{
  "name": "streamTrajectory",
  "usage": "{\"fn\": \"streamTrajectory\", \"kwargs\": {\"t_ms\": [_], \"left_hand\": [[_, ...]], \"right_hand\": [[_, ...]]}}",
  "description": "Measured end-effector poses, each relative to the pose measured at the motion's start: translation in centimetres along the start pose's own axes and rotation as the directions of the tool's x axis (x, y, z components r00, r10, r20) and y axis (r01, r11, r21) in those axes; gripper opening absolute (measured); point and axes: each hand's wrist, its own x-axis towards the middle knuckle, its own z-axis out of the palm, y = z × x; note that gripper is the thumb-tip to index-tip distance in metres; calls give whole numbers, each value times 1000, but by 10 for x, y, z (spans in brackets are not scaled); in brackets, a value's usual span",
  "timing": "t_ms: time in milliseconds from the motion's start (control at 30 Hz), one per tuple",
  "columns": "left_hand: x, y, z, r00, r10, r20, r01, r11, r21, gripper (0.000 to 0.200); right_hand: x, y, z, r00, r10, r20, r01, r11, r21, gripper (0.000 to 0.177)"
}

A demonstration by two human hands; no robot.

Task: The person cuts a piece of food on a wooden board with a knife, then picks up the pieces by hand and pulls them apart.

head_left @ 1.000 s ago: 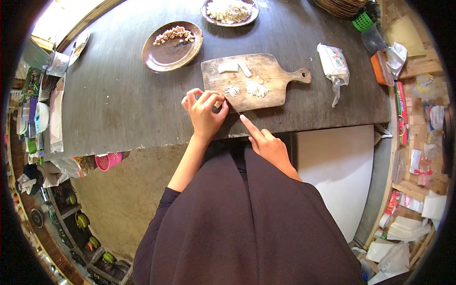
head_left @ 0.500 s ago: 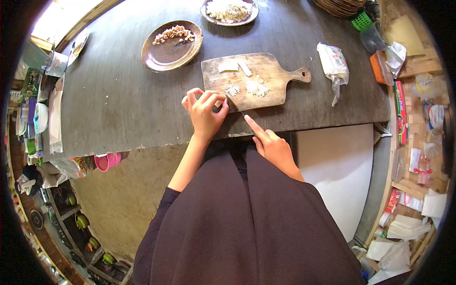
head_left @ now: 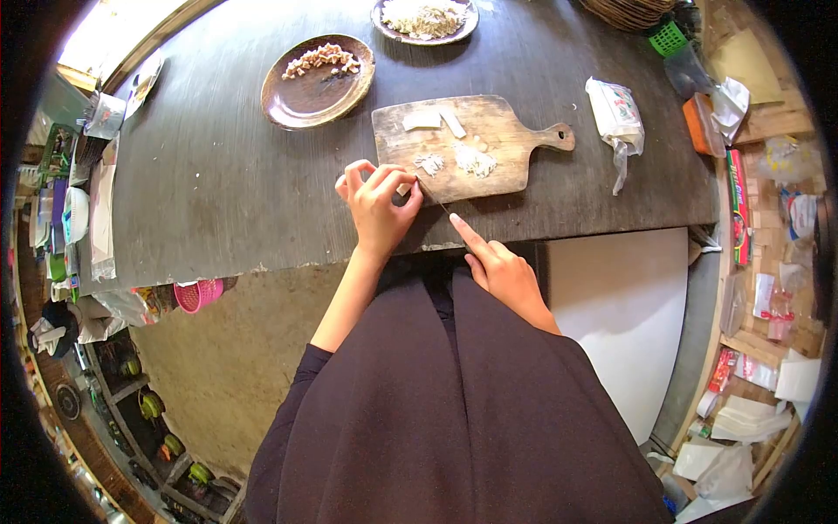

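Note:
A wooden cutting board (head_left: 506, 162) lies near the table's front edge, its handle pointing right. At its lower left corner my left hand (head_left: 377, 205) pinches a small pale piece (head_left: 403, 188). My right hand (head_left: 506, 272) is closed round a thin knife (head_left: 435, 196), index finger stretched along it, the blade tip beside my left fingers. White slabs (head_left: 422, 120) rest on the upper part of the board. Below them are a small pile of chopped white bits (head_left: 429, 163) and a larger pile (head_left: 476, 161).
On the dark table (head_left: 209, 192) stand a brown plate (head_left: 301, 105) with diced pieces and a plate of pale shreds (head_left: 425, 22). A white plastic packet (head_left: 615, 113) lies right of the board. An orange container (head_left: 704, 125) is at the right edge.
The knife blade shows more plainly beside my left fingers, tilted a little differently. Both hands stay in nearly the same place; the whole view has shifted slightly.

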Motion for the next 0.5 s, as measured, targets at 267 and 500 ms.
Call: {"fn": "streamTrajectory", "kwargs": {"t_ms": [267, 500], "left_hand": [[1, 1, 1, 1000, -9, 2, 9, 1000, -8, 10], [1, 1, 2, 1000, -5, -10, 5, 1000, 1, 10]], "right_hand": [[9, -3, 8, 1000, -1, -26, -1, 996, -86, 68], [10, -2, 5, 998, -23, -66, 17, 996, -90, 65]]}}
